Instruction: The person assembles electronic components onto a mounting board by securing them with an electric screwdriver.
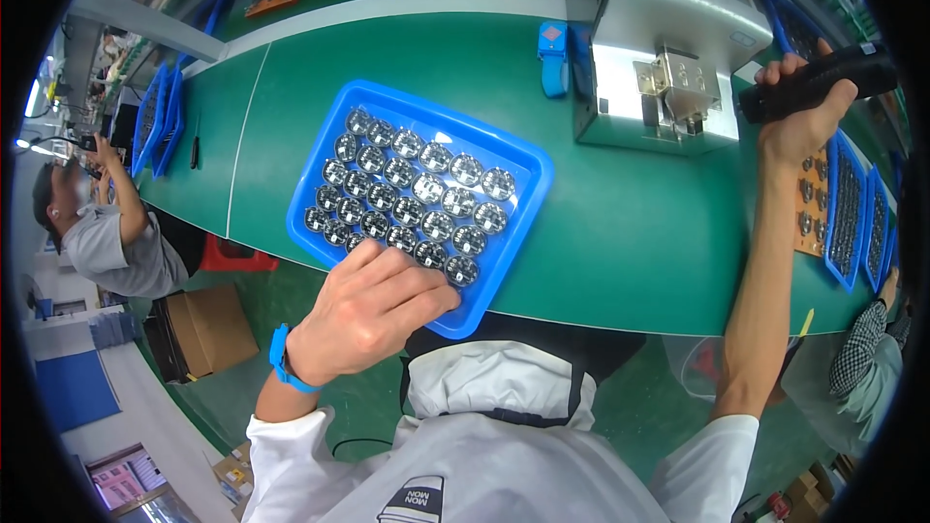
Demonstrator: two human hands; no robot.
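A blue tray (523,223) lies at an angle on the green bench, with several rows of small round circuit parts (428,188), black and silver, standing in it. My left hand (373,310) is over the tray's near edge, by the closest row of parts. Its fingers are curled and pressed together; the fingertips are hidden, so what they grip does not show. A blue strap circles that wrist. Raised at the far right, my right hand (809,107) wraps round a thick black cylindrical object (823,82), whose exact kind I cannot make out.
Beyond the tray stands a silver metal machine (668,48) with a block fixture. A blue strap (553,58) hangs beside it. More blue trays (845,208) and an orange board (811,203) sit right. A person (121,232) works at left, near a screwdriver (196,143).
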